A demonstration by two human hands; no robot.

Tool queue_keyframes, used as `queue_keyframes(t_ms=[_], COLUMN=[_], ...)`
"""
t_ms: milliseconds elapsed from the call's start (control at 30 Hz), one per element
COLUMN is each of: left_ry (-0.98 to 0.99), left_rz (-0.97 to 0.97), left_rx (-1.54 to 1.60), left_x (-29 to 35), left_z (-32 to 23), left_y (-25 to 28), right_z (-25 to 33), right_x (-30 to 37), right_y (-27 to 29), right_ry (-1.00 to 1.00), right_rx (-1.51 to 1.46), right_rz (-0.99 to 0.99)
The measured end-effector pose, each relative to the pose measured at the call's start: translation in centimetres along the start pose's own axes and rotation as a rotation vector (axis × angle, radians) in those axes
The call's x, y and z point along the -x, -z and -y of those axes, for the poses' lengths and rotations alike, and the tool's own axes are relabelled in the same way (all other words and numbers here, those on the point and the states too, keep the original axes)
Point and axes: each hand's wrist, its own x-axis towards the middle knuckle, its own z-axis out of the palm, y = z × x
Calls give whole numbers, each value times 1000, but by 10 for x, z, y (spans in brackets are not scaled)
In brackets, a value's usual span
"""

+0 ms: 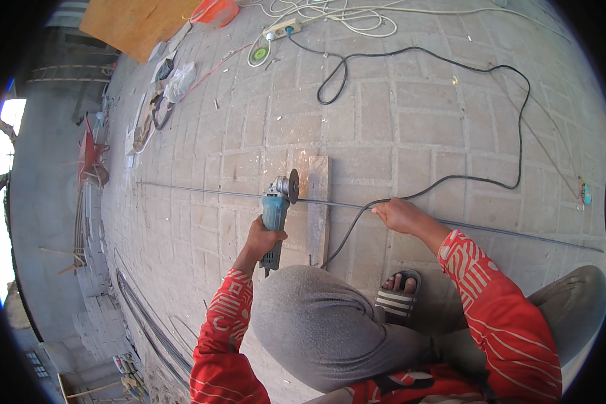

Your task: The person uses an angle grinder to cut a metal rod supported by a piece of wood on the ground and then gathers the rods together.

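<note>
My left hand [262,239] is wrapped round the body of a teal angle grinder [275,214]. The grinder's dark cutting disc [293,186] stands on edge at the long thin metal rod [343,205], and small orange sparks show just beyond it. Beneath the rod lies a wooden board [319,229], just right of the disc. Farther right, my right hand [402,216] grips the rod, its fingers closed round it. The rod runs across the paving on both sides of the board. A black power cord [444,179] passes beside my right hand.
The cord loops over the paving to a power strip [283,29] at the far side, near coiled pale cable [374,23]. An orange bucket [215,12], a wooden sheet [135,27] and a plastic bag [180,82] lie far left. A red wheelbarrow [89,151] stands left. My sandalled foot [398,291] is near.
</note>
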Motion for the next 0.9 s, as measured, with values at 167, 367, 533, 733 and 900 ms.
queue_keyframes(t_ms=[167,367,533,733,900], left_ry=[-8,-15,-21,10,2], left_rz=[-4,8,3,-3,1], left_rx=[19,2,-26,-33,-27], left_x=[0,-1,-1,5,4], left_z=[0,-5,-4,-12,-4], left_y=[0,0,1,0,2], right_z=[2,0,2,-2,1], right_x=[0,0,0,0,1], right_y=[-1,-1,0,-2,-1], right_ry=[1,-12,-13,-7,-9], right_rx=[0,6,11,4,4], right_rz=[-14,-2,16,0,-6])
